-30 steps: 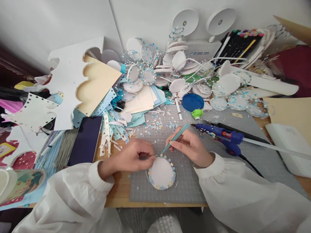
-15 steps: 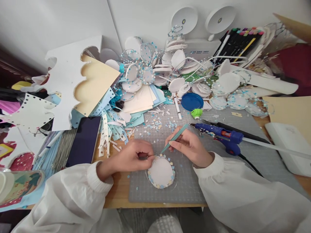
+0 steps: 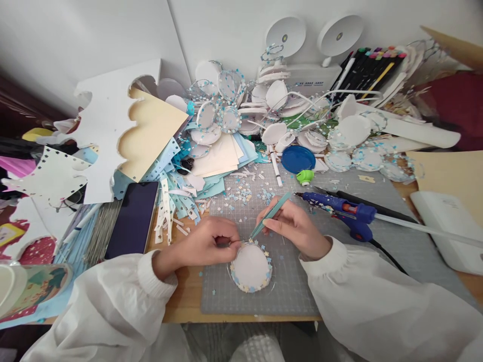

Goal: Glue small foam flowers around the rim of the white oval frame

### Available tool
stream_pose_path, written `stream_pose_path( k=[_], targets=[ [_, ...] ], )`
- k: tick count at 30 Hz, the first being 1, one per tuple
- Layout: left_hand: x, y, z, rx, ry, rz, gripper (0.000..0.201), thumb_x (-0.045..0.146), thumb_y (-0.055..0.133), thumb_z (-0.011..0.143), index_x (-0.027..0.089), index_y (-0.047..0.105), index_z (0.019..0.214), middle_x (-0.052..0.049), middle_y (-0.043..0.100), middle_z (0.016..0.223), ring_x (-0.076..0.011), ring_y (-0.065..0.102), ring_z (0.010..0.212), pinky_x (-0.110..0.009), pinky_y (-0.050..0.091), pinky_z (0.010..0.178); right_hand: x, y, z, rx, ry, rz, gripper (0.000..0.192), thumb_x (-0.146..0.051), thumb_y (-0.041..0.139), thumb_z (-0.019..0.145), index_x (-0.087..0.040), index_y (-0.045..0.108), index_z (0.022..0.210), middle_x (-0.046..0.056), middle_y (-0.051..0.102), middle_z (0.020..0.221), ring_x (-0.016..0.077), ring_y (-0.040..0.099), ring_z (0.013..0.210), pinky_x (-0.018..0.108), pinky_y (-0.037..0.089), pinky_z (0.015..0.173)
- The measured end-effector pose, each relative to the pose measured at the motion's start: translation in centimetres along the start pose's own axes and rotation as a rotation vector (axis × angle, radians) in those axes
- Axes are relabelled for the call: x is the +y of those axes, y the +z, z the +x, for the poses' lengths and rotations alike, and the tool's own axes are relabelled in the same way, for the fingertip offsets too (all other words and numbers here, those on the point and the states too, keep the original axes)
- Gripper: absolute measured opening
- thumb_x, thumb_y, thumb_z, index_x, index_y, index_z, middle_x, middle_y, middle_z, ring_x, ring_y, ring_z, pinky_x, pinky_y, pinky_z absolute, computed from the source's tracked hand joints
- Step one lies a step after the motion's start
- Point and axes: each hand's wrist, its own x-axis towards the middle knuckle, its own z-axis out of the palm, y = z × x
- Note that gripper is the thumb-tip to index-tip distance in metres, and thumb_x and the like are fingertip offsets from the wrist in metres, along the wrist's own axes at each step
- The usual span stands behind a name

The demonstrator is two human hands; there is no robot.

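While the white oval disc [image 3: 251,265] lies on the gray cutting mat [image 3: 298,291] at the near counter edge, stars already ring its rim. The left hand [image 3: 206,246] pinches its far-left edge; the right hand [image 3: 296,227] grips teal tweezers [image 3: 269,215], tip at the rim. Farther back, loose stars [image 3: 241,193] remain; finished discs [image 3: 226,108] are piled.

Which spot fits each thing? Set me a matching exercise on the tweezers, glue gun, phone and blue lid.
Things:
1. thin teal tweezers
2. blue hot glue gun
3. dark flat phone
4. round blue plastic lid

Places:
A. far part of the grey cutting mat
B. lying beyond the right hand
C. pinched in the right hand
D. beyond the left hand's sleeve

Pairs: 1-C, 2-B, 3-D, 4-A
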Motion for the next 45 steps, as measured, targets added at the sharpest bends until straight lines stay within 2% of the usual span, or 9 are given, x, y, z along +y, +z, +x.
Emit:
stream_pose_path(
  k=[15,20,23,27,31,35,39,45],
  targets=[
    [-0.15,-0.03,-0.07,-0.007,0.017,0.010,0.024,0.009,0.051,0.080,0.015,0.044,0.057,0.005,0.036,0.056,-0.0074,0.034,0.052,-0.021,0.026,0.050,0.11,0.11,0.17,0.009,-0.007,-0.041,0.025,-0.043,0.067,0.080,-0.020,0.055,0.080,0.002,0.062,0.077,0.0145,0.059,0.066,0.031,0.051,0.062],
    [-0.19,-0.05,-0.13,-0.010,0.025,0.011,0.024,0.011,0.052,0.081,0.015,0.046,0.058,0.005,0.036,0.056,-0.0077,0.035,0.052,-0.022,0.027,0.050,0.20,0.02,0.34,0.155,-0.041,0.039,0.024,-0.040,0.071,0.076,-0.021,0.057,0.080,0.001,0.063,0.077,0.0146,0.061,0.066,0.032,0.053,0.064],
    [-0.19,-0.04,-0.13,-0.016,0.034,0.005,0.025,0.013,0.052,0.083,0.015,0.048,0.058,0.004,0.037,0.056,-0.0077,0.035,0.052,-0.021,0.027,0.050,0.03,-0.07,0.29,0.256,-0.086,-0.006,0.024,-0.038,0.074,0.074,-0.022,0.057,0.077,0.001,0.063,0.081,0.0151,0.062,0.068,0.033,0.054,0.065],
    [-0.08,-0.06,-0.12,-0.019,0.043,0.005,0.026,0.015,0.052,0.084,0.015,0.049,0.059,0.004,0.038,0.055,-0.0079,0.036,0.051,-0.021,0.027,0.049,-0.30,-0.05,0.13,0.306,-0.178,-0.122,0.025,-0.039,0.072,0.075,-0.022,0.055,0.073,0.005,0.065,0.086,0.0166,0.062,0.073,0.031,0.054,0.060],
    [-0.01,-0.04,-0.07,-0.029,0.051,0.019,0.028,0.017,0.053,0.085,0.015,0.049,0.058,0.004,0.039,0.054,-0.0081,0.036,0.051,-0.022,0.027,0.050,-0.36,0.13,0.03,0.380,-0.243,-0.150,0.024,-0.034,0.073,0.075,-0.023,0.052,0.080,0.003,0.064,0.085,0.0165,0.062,0.072,0.031,0.053,0.058],
    [-0.07,-0.01,-0.05,-0.037,0.075,0.034,0.034,0.022,0.053,0.088,0.015,0.047,0.056,0.004,0.038,0.053,-0.0088,0.036,0.052,-0.023,0.027,0.050,-0.23,0.21,-0.04,0.371,-0.253,-0.202,0.018,-0.031,0.069,0.079,-0.024,0.053,0.082,0.004,0.063,0.087,0.0166,0.061,0.071,0.032,0.052,0.059],
    [0.12,-0.06,-0.02,0.026,0.040,0.030,0.044,0.030,0.049,0.092,0.016,0.041,0.051,0.004,0.034,0.050,-0.0083,0.033,0.048,-0.023,0.027,0.048,0.05,0.16,-0.11,0.355,-0.260,-0.286,0.011,-0.031,0.064,0.084,-0.024,0.055,0.085,0.005,0.063,0.091,0.0175,0.061,0.075,0.032,0.052,0.063],
    [0.60,-0.28,0.06,0.106,-0.078,-0.020,0.044,0.032,0.044,0.094,0.013,0.055,0.057,0.002,0.042,0.050,-0.0084,0.038,0.049,-0.022,0.030,0.049,0.60,0.16,-0.01,0.412,-0.325,-0.386,0.010,-0.028,0.063,0.083,-0.023,0.054,0.086,0.005,0.064,0.091,0.0203,0.064,0.089,0.034,0.053,0.075]
  ],
)
